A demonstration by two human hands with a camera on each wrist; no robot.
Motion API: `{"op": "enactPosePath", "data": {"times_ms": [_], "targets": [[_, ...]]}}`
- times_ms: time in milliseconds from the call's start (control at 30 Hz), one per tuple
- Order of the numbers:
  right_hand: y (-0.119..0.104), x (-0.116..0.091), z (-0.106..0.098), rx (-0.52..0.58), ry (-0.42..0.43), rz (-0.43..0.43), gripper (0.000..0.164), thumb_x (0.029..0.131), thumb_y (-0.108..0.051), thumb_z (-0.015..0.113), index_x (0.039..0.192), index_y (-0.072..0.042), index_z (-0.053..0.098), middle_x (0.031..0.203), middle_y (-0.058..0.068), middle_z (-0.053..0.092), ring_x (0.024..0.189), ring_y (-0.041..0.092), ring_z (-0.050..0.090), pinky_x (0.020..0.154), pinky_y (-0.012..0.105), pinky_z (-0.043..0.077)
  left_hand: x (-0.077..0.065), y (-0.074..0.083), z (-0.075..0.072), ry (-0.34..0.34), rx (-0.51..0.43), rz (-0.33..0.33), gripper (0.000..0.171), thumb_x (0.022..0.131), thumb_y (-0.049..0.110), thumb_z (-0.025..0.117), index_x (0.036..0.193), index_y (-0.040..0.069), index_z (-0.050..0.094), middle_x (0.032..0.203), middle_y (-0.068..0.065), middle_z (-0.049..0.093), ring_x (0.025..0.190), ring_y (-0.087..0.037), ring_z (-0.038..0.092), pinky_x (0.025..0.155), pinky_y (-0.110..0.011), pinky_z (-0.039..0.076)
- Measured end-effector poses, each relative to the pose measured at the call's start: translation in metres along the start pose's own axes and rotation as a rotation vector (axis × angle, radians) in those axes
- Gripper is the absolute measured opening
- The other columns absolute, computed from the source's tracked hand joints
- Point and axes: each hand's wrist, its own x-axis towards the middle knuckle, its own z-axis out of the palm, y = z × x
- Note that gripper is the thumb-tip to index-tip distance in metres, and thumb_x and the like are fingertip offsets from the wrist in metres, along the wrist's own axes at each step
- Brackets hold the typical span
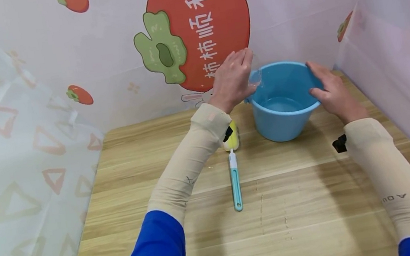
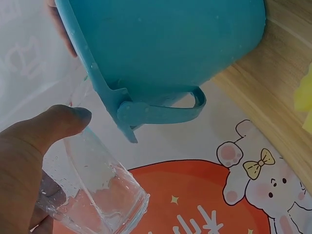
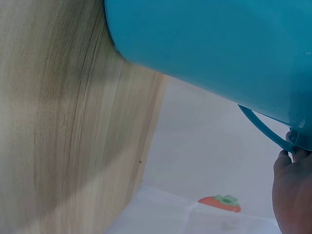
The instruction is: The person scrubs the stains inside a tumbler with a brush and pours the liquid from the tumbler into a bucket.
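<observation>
My left hand (image 1: 232,78) grips a clear glass (image 2: 105,190) and tilts it at the left rim of a blue bucket (image 1: 282,125). Drops of water cling to the glass in the left wrist view. The bucket stands on the wooden table, with a little water showing at its bottom. At the bucket's right side, my right hand (image 1: 333,91) holds the rim, thumb toward the inside. In the left wrist view the bucket's handle (image 2: 163,113) hangs from its pivot. The right wrist view shows the right fingers by the rim, partly out of frame.
A bottle brush (image 1: 236,187) with a yellow sponge head lies on the table (image 1: 148,175), left of the bucket and partly behind my left wrist. Water drops (image 1: 286,220) streak the tabletop nearer me. Printed cloth walls (image 1: 114,40) close off the back and both sides.
</observation>
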Motion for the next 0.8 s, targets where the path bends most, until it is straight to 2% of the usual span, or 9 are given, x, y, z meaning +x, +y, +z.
{"op": "enactPosePath", "data": {"times_ms": [200,433,600,800], "targets": [[-0.0002,-0.0015,0.0006,0.007,0.012,-0.018,0.074,0.102,-0.018,0.046,0.171,-0.019,0.019,0.178,0.01,0.017,0.164,0.042,0.015,0.127,0.072,0.013,0.0011,0.0004,0.0001,0.02,0.011,0.035,0.08,0.094,0.051,0.077,0.154,0.007,0.049,0.158,-0.006,0.057,0.147,-0.023,0.055,0.127,-0.031,0.031],[-0.0008,-0.0017,0.0016,0.01,0.011,-0.02,0.074,0.102,-0.018,0.045,0.171,-0.022,0.018,0.178,0.01,0.018,0.164,0.042,0.015,0.127,0.073,0.013,0.0016,0.0015,-0.0009,0.046,0.042,0.067,0.078,0.095,0.049,0.077,0.154,0.007,0.05,0.156,-0.008,0.059,0.145,-0.023,0.057,0.126,-0.033,0.033],[-0.0009,-0.0008,0.0021,0.018,0.014,-0.016,0.074,0.101,-0.018,0.046,0.17,-0.019,0.019,0.178,0.011,0.018,0.164,0.042,0.015,0.127,0.073,0.014,0.0026,0.0017,-0.0013,0.068,0.067,0.092,0.075,0.096,0.048,0.076,0.152,0.007,0.05,0.154,-0.008,0.06,0.143,-0.023,0.058,0.126,-0.033,0.034],[-0.0003,0.0,0.002,0.016,0.017,-0.014,0.074,0.102,-0.018,0.046,0.171,-0.021,0.019,0.178,0.01,0.018,0.164,0.041,0.015,0.127,0.073,0.013,0.0026,0.0025,-0.0014,0.075,0.115,0.125,0.072,0.098,0.044,0.074,0.154,0.007,0.05,0.159,-0.01,0.056,0.149,-0.026,0.053,0.126,-0.036,0.034]]}}
